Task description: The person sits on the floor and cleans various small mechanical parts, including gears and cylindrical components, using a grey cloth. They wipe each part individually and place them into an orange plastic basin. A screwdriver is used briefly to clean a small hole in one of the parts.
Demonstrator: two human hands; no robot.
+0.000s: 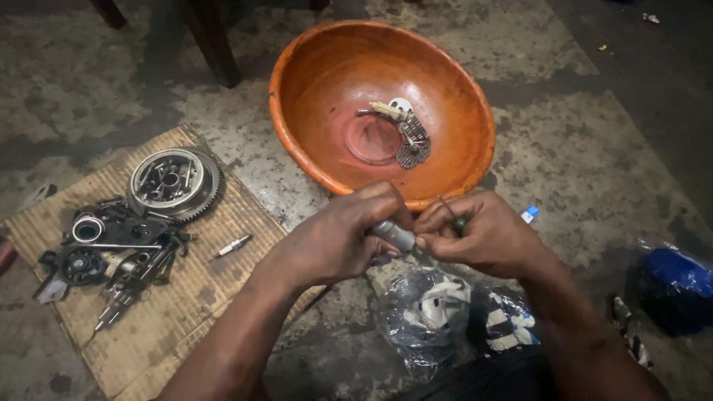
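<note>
My left hand (347, 236) and my right hand (484, 234) meet in front of me, just below the rim of a large orange bowl (453, 160). Together they grip a small grey metal cylinder (395, 236), the left hand closed around one end, the right hand's fingertips on the other. A thin dark tool with a green handle (454, 217) sticks up between the fingers of my right hand. Small metal parts, among them a toothed sprocket and a white washer (405, 134), lie in the bottom of the bowl.
A sheet of cardboard (186, 297) at left carries a toothed flywheel (175, 183), several dark engine parts (111, 256) and a spark plug (232, 246). Plastic bags with white parts (431, 308) lie below my hands. A blue bag (679, 278) is at right. Furniture legs (215, 44) stand behind.
</note>
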